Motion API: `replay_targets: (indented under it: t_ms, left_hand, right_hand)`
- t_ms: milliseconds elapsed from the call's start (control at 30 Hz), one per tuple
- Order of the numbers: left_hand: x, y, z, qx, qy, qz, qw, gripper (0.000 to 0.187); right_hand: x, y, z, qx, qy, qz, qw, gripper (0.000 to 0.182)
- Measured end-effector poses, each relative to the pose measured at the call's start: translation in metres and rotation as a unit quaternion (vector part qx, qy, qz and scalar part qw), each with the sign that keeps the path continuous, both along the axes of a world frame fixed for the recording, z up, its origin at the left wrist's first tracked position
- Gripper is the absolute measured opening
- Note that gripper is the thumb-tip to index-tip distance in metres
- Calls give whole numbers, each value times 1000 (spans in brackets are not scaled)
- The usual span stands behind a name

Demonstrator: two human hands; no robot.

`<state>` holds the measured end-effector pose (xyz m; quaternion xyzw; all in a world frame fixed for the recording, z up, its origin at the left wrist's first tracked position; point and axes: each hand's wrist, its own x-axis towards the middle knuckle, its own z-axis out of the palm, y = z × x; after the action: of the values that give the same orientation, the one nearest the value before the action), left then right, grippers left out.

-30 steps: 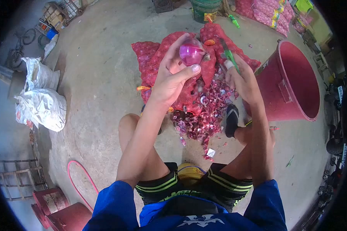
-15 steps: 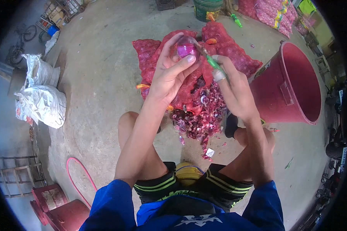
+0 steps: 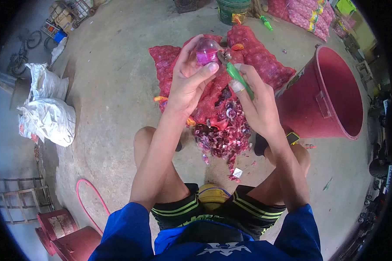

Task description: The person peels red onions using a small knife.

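Note:
My left hand [image 3: 189, 80] is closed around a red onion [image 3: 207, 51], whose outer skin is partly off and shows bright purple. In my right hand [image 3: 260, 102] is a small knife with a green handle [image 3: 238, 79]. Its blade lies against the right end of the onion. A light wrap covers part of my right thumb. Below both hands, a heap of loose onion skins [image 3: 224, 139] spreads from red mesh sacks of onions [image 3: 259, 54].
A large red plastic tub [image 3: 322, 93] stands close on the right. White sacks [image 3: 50, 117] sit at the left, near a pink hose [image 3: 91, 191] and red buckets [image 3: 69, 230]. At the back are a green bucket [image 3: 233, 11] and more onion sacks [image 3: 309, 19].
The onion has shifted slightly left and tilted in my left hand. The knife has turned, so more of its green handle shows, and its blade sits at the onion's end.

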<state>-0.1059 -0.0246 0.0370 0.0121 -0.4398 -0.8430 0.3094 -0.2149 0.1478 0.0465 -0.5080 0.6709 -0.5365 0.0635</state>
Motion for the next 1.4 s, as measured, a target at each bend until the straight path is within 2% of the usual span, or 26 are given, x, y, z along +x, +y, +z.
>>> replay_targets:
  t_ms: [133, 200, 233, 300, 333, 367, 400, 433, 500, 567, 600, 700, 733, 800, 833, 933, 967, 1000, 1033, 1100, 1133, 1200, 1233, 1300, 1367, 1400]
  left_hand:
    - [1, -5, 1, -74, -22, 25, 997, 83]
    - [2, -4, -2, -115, -33, 25, 992, 82]
    - [3, 0, -2, -134, -45, 3, 990, 79]
    - [5, 3, -3, -150, -55, -23, 987, 77]
    - [6, -1, -1, -104, -60, -31, 992, 76]
    - [7, -5, 0, -59, -66, -37, 995, 75]
    - [8, -8, 0, -45, -65, -25, 997, 66]
    - [10, -11, 0, -46, -67, -23, 996, 66]
    - [14, -15, -3, 5, -59, -47, 997, 57]
    - [15, -17, -8, 3, -66, -57, 996, 52]
    - [14, -15, -9, 0, -73, -66, 995, 48]
    - [13, -11, -10, 19, -71, -96, 993, 43]
    - [14, -12, -11, 19, -72, -97, 992, 43]
    - [16, -16, -9, 23, -82, -175, 981, 40]
    - [16, -16, -8, 23, -82, -176, 981, 40]
    - [15, -15, -9, -17, -97, -188, 977, 43]
    - [15, -14, -10, -61, -101, -169, 978, 53]
    - [15, -12, -10, -106, -104, -151, 977, 63]
    - [14, -8, -11, -105, -102, -152, 977, 63]
    - [11, 1, -12, -100, -22, -151, 983, 78]
    - [9, 3, -10, -101, -21, -150, 983, 78]
    - [7, 5, -7, -9, -32, -145, 989, 90]
    - [7, 4, -6, -9, -33, -143, 989, 90]
    - [5, 5, -3, -75, -81, -87, 990, 92]
    - [5, 9, 1, -99, -68, -89, 989, 94]
    - [4, 12, 3, -124, -53, -91, 987, 96]
  right_hand:
    - [-3, -3, 1, -27, 23, -19, 999, 28]
    - [-12, -2, 9, 36, -252, 9, 967, 23]
    - [-16, 2, 18, 8, -398, 61, 915, 29]
    - [-42, 10, 17, 25, -398, 79, 914, 31]
    - [-50, 15, 17, 41, -347, 70, 935, 29]
    - [-53, 18, 15, 41, -346, 70, 935, 29]
    - [-53, 18, 14, 36, -267, 75, 960, 27]
    - [-53, 18, 12, 30, -188, 80, 978, 26]
    - [-49, 19, 9, 30, -193, 106, 975, 28]
    - [-35, 15, 14, -4, -91, 120, 989, 39]
    - [-34, 16, 18, 45, -45, 108, 992, 52]
    - [-30, 17, 31, 79, -13, 139, 987, 59]
    - [-31, 15, 24, 30, 10, 142, 989, 57]
    - [-36, 11, 20, 15, 37, 145, 989, 53]
    - [-38, 10, 18, 1, 63, 149, 987, 50]
    - [-42, 9, 15, -16, 28, 114, 993, 43]
    - [-43, 8, 12, -16, 28, 113, 993, 43]
    - [-44, 7, 9, -17, -29, 82, 996, 42]
    - [-46, 6, 5, -18, -84, 49, 995, 41]
    - [-47, 6, 1, -23, -97, 49, 994, 41]
    - [-44, 5, 2, -24, -111, 51, 992, 41]
    - [-39, 4, 4, -23, -126, 57, 990, 41]
    - [-38, 4, 6, -39, -92, 64, 993, 41]
    - [-39, 4, 7, -53, -58, 69, 994, 42]
    - [-46, 3, 7, 12, -114, 12, 993, 43]
    - [-52, 1, -4, -1, -159, -2, 987, 44]
